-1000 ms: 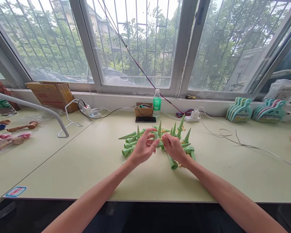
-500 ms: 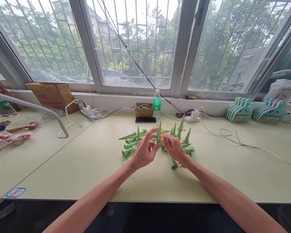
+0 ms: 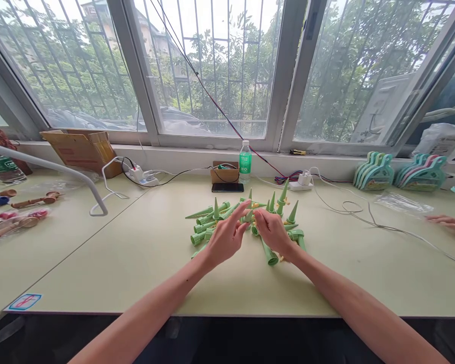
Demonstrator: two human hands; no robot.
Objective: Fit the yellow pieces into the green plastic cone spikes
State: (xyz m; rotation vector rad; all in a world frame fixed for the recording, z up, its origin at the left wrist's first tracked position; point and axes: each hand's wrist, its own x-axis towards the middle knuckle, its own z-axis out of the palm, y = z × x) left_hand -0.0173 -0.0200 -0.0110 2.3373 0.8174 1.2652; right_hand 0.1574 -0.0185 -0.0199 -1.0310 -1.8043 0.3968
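My left hand point(image 3: 225, 237) holds a green plastic watering spike point(image 3: 247, 217) between its thumb and fingers, with the index finger stretched out above it. The spike is tilted and partly covered by the fingers. Pressed close against its right side is my right hand point(image 3: 273, 233), closed in a pinch; what lies inside that pinch is hidden. Around and behind both hands lie more green spikes point(image 3: 202, 227), some standing point up, with small yellow valve pieces point(image 3: 286, 201) among them. An open green tube point(image 3: 272, 257) lies below my right hand.
Behind the pile are a phone point(image 3: 227, 187), a small cardboard box point(image 3: 224, 175) and a water bottle point(image 3: 244, 164). White cables point(image 3: 349, 207) run across the right side. Another person's hand point(image 3: 453, 223) is at the far right, near a clear plastic bag point(image 3: 407, 203).
The spike in my left hand has tipped from upright to a slant, and my left index finger has straightened. Another person's hand and a clear bag have appeared at the right.
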